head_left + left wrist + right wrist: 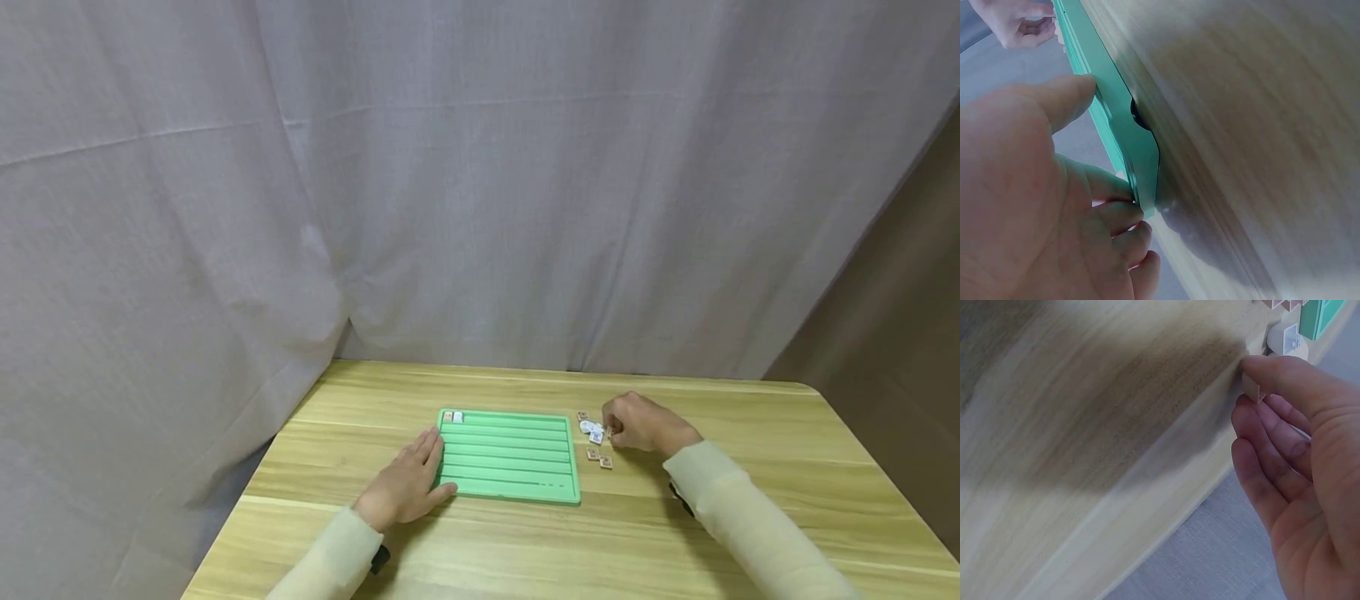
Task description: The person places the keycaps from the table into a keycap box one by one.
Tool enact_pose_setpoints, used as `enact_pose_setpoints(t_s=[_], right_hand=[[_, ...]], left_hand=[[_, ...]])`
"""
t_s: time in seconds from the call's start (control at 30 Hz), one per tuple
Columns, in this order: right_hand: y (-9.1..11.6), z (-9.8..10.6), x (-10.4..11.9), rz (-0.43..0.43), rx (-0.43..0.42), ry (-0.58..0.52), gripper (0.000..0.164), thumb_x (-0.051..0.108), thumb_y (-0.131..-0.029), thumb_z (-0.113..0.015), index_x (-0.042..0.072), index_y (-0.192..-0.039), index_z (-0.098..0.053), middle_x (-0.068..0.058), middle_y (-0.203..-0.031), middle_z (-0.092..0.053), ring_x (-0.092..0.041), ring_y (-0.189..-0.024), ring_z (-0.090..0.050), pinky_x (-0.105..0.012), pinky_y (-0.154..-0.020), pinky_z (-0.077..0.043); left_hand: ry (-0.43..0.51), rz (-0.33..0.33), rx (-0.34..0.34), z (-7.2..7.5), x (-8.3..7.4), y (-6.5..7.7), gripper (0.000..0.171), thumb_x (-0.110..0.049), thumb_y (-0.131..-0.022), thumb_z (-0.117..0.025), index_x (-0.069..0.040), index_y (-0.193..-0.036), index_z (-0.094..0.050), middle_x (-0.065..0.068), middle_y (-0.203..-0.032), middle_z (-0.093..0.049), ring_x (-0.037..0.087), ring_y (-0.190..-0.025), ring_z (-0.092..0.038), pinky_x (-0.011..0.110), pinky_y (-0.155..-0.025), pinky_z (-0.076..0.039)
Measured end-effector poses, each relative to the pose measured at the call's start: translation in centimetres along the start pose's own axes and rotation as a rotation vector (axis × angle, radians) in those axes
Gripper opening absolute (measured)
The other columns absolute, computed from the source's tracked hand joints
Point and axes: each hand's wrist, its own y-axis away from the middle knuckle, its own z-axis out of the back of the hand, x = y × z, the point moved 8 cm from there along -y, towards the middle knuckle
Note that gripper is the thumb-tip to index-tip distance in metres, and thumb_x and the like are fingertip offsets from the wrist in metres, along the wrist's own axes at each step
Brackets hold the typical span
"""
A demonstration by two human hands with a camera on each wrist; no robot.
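A green ridged board (pixel 512 473) lies on the table, with two small tiles (pixel 453 417) side by side in the far-left corner of its top row. My left hand (pixel 405 483) rests at the board's near-left corner, fingers extended along the left side and thumb on the near edge. To the right of the board, my right hand (pixel 647 423) pinches a small pale tile (pixel 1252 387) between thumb and fingertips. White tiles (pixel 592 428) lie in a small cluster close to those fingertips.
Below the cluster are two brown-faced tiles (pixel 599 457), and another brown-faced tile (pixel 582 415) lies above it, near the board's right edge. The wooden table (pixel 495 550) reaches back to a grey curtain (pixel 480 208).
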Motion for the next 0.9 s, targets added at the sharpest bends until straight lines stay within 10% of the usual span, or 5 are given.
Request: enact_pose_setpoints(t_s=[0.9], right_hand=[[-0.4,1.5,1.3,-0.047,-0.01,0.021,0.02,-0.006,-0.081,-0.069,0.013,-0.079,-0.064,0.008,-0.07,-0.054,-0.006,-0.064,-0.047,-0.02,-0.054,-0.039]], left_hand=[[-0.033,0.027,-0.009,0.5,-0.3,0.2,0.083,-0.051,-0.107,-0.056,0.008,-0.161,-0.033,0.024,-0.173,-0.027,0.039,-0.161,-0.029,0.054,-0.131,-0.031]])
